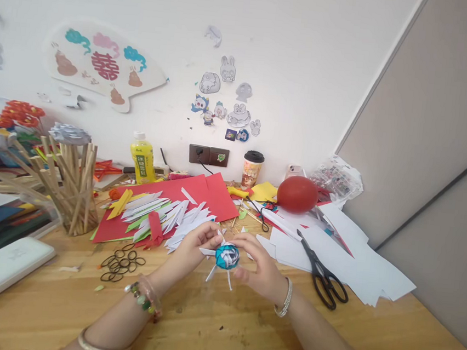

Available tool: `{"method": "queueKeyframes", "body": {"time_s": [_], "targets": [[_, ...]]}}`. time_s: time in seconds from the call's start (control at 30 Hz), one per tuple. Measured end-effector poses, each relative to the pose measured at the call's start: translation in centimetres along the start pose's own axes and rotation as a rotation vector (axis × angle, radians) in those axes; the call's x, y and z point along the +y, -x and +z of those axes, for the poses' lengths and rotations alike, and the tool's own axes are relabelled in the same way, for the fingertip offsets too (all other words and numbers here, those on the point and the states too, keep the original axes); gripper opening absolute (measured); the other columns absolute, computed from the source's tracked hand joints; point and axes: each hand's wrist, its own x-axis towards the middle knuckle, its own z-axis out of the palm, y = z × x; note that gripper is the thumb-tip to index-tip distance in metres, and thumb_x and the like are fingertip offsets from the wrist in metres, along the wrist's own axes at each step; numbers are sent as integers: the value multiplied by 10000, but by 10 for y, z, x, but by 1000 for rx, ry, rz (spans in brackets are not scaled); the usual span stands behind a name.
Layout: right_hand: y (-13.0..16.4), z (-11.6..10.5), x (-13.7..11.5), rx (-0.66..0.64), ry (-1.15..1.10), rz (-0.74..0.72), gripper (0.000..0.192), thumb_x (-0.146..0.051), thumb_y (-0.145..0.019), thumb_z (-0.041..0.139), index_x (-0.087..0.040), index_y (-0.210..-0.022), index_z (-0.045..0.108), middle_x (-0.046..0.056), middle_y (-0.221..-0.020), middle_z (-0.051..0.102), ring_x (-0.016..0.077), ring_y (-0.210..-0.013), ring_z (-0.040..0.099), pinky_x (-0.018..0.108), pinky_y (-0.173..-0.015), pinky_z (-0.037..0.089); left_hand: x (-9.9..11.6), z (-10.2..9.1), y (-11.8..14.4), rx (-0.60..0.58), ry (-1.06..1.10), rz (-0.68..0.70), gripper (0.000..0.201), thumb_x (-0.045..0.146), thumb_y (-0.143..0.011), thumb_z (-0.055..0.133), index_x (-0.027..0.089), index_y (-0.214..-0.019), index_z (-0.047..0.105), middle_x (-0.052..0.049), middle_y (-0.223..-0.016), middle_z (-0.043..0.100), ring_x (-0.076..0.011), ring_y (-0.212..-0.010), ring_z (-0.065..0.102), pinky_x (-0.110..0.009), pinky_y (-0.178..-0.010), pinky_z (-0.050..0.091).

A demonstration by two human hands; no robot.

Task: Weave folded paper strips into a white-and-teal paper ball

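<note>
A small paper ball [227, 255] sits between both hands, held just above the wooden table [210, 327] near its middle. It is round and tightly woven from teal and white strips, the bands crossing in a swirl on the near face. Loose white strip ends stick out of it like spokes: two hang downward, one points left, and shorter ones poke up behind.

The left hand [192, 248] closes on the ball from the left, fingers curled over its top and back. The right hand [258, 265] pinches it from the right, thumb and fingertips pressed to its side.

Just behind the hands lies a fan of white folded paper pieces [171, 216] on red paper sheets [198, 193]. Black rubber bands [120, 263] lie scattered to the left, near a holder of wooden sticks [73, 184]. To the right, black scissors [323, 271] rest on white sheets [357, 264], with a red balloon [297, 194] farther back.
</note>
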Motion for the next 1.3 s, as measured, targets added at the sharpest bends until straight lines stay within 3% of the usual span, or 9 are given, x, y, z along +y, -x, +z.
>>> {"method": "queueKeyframes", "body": {"time_s": [0.17, 0.37, 0.57, 0.77, 1.13, 1.3], "targets": [[3, 9, 0, 43, 34, -6, 706, -528, -577, 700, -232, -1169, 454, 91, -1174, 412, 245, -1124, 403, 380, -971, 336, 3, 1, 1, 42, -1, 22, 199, 368, -765, 544, 180, -760, 479, 49, -629, 463, -92, -573, 446, -202, -551, 369], [5, 16, -2, 140, 140, -16, 570, -329, -643, 706, -268, -1152, 458, 77, -1185, 396, 250, -1148, 378, 403, -959, 341, 0, 2, 2, 52, -1, 33, 197, 356, -762, 556, 173, -752, 483, 38, -655, 462, -92, -590, 450, -198, -556, 372], [5, 18, -2, 212, 232, -63, 495, -253, -672, 665, -265, -1132, 482, 73, -1139, 454, 251, -1095, 419, 417, -928, 350, -2, 3, 1, 33, 57, 41, 188, 343, -757, 567, 174, -758, 484, 38, -656, 479, -90, -594, 453, -195, -559, 376], [3, 16, -4, 202, 234, -54, 457, -297, -653, 703, -260, -1073, 527, 51, -1100, 506, 234, -1051, 425, 394, -903, 356, -3, 4, 1, -36, 89, 23, 210, 358, -741, 583, 173, -750, 484, 46, -644, 472, -84, -584, 453, -193, -552, 370], [3, 15, -3, 295, 300, -177, 413, -325, -642, 720, -245, -1013, 557, 47, -958, 569, 225, -935, 481, 399, -846, 378, -1, 9, 2, -23, 84, 18, 216, 357, -756, 572, 167, -744, 468, 53, -619, 432, -80, -572, 425, -193, -548, 353], [5, 13, -5, 255, 333, -195, 420, -321, -654, 709, -235, -1029, 539, 48, -946, 567, 224, -926, 484, 395, -834, 379, 2, 8, 4, -28, 90, 10, 224, 360, -732, 594, 164, -741, 486, 53, -615, 464, -79, -569, 451, -193, -550, 364]]}}
